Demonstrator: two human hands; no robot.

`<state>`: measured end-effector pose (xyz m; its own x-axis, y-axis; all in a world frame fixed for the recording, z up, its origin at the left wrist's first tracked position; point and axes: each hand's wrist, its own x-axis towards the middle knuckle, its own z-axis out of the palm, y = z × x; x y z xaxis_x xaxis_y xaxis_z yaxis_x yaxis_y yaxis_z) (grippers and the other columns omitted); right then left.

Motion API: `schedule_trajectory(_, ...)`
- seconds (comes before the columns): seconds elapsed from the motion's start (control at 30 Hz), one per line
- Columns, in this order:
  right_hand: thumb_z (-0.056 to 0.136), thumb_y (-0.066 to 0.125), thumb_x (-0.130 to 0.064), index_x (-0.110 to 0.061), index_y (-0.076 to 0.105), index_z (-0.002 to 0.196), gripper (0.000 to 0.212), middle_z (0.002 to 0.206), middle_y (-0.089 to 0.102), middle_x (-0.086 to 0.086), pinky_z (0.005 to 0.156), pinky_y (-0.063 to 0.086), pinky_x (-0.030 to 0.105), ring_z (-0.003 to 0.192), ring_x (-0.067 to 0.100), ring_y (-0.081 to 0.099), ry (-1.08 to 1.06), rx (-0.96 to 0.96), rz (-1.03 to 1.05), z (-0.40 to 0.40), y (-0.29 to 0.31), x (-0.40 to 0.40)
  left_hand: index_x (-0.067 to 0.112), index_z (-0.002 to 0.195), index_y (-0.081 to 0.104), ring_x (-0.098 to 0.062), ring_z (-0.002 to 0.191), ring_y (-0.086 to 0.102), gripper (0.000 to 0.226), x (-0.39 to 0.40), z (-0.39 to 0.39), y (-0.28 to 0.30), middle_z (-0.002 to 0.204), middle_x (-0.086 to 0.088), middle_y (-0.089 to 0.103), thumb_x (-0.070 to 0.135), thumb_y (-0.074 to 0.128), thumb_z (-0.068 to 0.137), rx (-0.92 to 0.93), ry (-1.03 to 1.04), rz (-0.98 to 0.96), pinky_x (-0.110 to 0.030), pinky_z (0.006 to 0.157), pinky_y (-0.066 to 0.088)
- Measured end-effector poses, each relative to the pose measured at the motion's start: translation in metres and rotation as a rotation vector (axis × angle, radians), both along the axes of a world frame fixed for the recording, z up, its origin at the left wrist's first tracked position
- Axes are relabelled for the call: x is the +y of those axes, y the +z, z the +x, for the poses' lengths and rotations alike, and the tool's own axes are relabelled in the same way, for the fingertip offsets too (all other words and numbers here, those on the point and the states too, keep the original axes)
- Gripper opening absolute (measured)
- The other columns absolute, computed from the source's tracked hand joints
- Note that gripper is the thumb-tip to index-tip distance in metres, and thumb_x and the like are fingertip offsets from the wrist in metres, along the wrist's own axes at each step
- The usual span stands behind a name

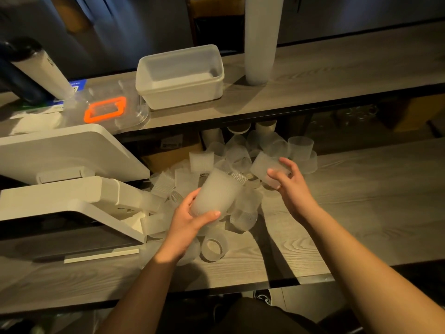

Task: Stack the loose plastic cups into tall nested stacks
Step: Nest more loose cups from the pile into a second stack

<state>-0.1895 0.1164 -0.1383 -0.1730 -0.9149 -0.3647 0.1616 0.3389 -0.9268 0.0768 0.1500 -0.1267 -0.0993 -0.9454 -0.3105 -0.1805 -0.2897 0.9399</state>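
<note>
left hand (190, 219) gripped short nested stack (216, 191), tilted to take next | right hand (290, 186) held single cup (267, 168) for nesting | loose pile (240, 155) remained

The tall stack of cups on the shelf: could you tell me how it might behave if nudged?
The tall stack looks top-heavy: narrow base, great height, so it probably tips easily. Frosted thin plastic suggests it is light and would slide on the wooden shelf.

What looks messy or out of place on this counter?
The loose plastic cups lie in a jumbled pile on the lower counter, tipped every way, one on its side near the front edge. The left hand grips a short nested stack; the right hand holds a single cup. Nothing looks broken or spilled.
</note>
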Motion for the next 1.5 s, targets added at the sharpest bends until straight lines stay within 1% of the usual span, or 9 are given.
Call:
schedule_trajectory(0.3,0.070,0.075,-0.039,-0.031,0.051,0.134,0.068,0.129,0.054,-0.009,0.109,0.044,0.043,0.119,0.010,0.053,0.309,0.155,-0.116,0.021,0.024,0.002,0.041,0.129,0.054,0.006,0.106,0.057,0.074,0.001,-0.011,0.009,0.126,0.014,0.056,0.030,0.090,0.065,-0.078,-0.121,-0.092,-0.015,0.077,0.052)
schedule_trajectory(0.47,0.083,0.069,-0.043,-0.038,0.042,0.143,0.066,0.135,0.048,-0.012,0.108,0.039,0.033,0.123,0.003,0.046,0.383,0.180,-0.115,0.029,0.025,0.007,0.036,0.135,0.052,0.007,0.107,0.056,0.084,0.002,-0.009,0.010,0.127,0.015,0.055,0.047,0.085,0.058,-0.095,-0.119,-0.108,-0.014,0.078,0.052)
schedule_trajectory(0.67,0.097,0.036,-0.056,-0.029,0.039,0.149,0.059,0.145,0.044,-0.015,0.108,0.036,0.023,0.131,-0.002,0.042,0.484,0.131,-0.092,0.045,0.027,0.016,0.041,0.130,0.053,0.003,0.109,0.057,0.078,0.002,-0.011,0.011,0.126,0.016,0.056,0.049,0.086,0.060,-0.123,-0.120,-0.128,-0.014,0.077,0.052)
schedule_trajectory(0.83,0.104,0.027,-0.051,-0.032,0.042,0.147,0.049,0.137,0.046,-0.022,0.091,0.039,0.012,0.120,-0.014,0.042,0.529,0.114,-0.056,0.044,0.025,0.012,0.044,0.127,0.051,0.001,0.106,0.059,0.077,0.005,-0.010,0.009,0.125,0.014,0.056,0.049,0.087,0.060,-0.139,-0.111,-0.096,-0.020,0.076,0.054)
schedule_trajectory(0.93,0.103,0.032,-0.052,-0.030,0.038,0.148,0.050,0.137,0.049,-0.015,0.104,0.041,0.025,0.124,0.001,0.048,0.438,0.199,-0.072,0.038,0.015,0.003,0.036,0.129,0.049,0.000,0.102,0.059,0.070,0.006,-0.011,0.011,0.123,0.013,0.055,0.031,0.088,0.071,-0.128,0.007,-0.107,-0.014,0.071,0.053)
schedule_trajectory(1.03,0.096,0.053,-0.053,-0.020,0.042,0.147,0.062,0.142,0.051,0.001,0.107,0.042,0.034,0.128,0.017,0.049,0.248,0.351,-0.005,0.022,-0.008,-0.007,0.035,0.130,0.049,0.008,0.099,0.058,0.075,0.005,-0.005,0.013,0.121,0.014,0.055,0.045,0.084,0.065,-0.113,0.058,-0.113,-0.018,0.072,0.054)
schedule_trajectory(1.23,0.071,0.086,-0.043,-0.021,0.032,0.152,0.100,0.157,0.036,0.006,0.110,0.039,0.043,0.142,0.027,0.037,0.416,0.469,0.162,0.005,-0.057,-0.005,0.042,0.123,0.052,-0.007,0.107,0.060,0.077,0.009,0.003,0.009,0.123,0.009,0.057,0.057,0.080,0.054,-0.094,0.114,-0.077,-0.027,0.075,0.057)
schedule_trajectory(1.37,0.068,0.090,-0.037,-0.026,0.031,0.151,0.103,0.156,0.034,0.004,0.108,0.041,0.043,0.141,0.029,0.037,0.524,0.406,0.155,0.007,-0.071,-0.005,0.039,0.122,0.050,-0.012,0.108,0.059,0.079,0.011,0.003,0.007,0.122,0.008,0.056,0.058,0.079,0.051,-0.108,0.134,-0.062,-0.026,0.074,0.057)
schedule_trajectory(1.5,0.074,0.080,-0.054,-0.024,0.030,0.152,0.096,0.156,0.035,0.007,0.107,0.042,0.044,0.140,0.030,0.039,0.432,0.412,0.191,0.017,-0.072,-0.010,0.036,0.125,0.048,-0.011,0.108,0.058,0.084,0.009,0.005,0.009,0.122,0.010,0.054,0.059,0.078,0.050,-0.124,0.147,-0.053,-0.019,0.067,0.056)
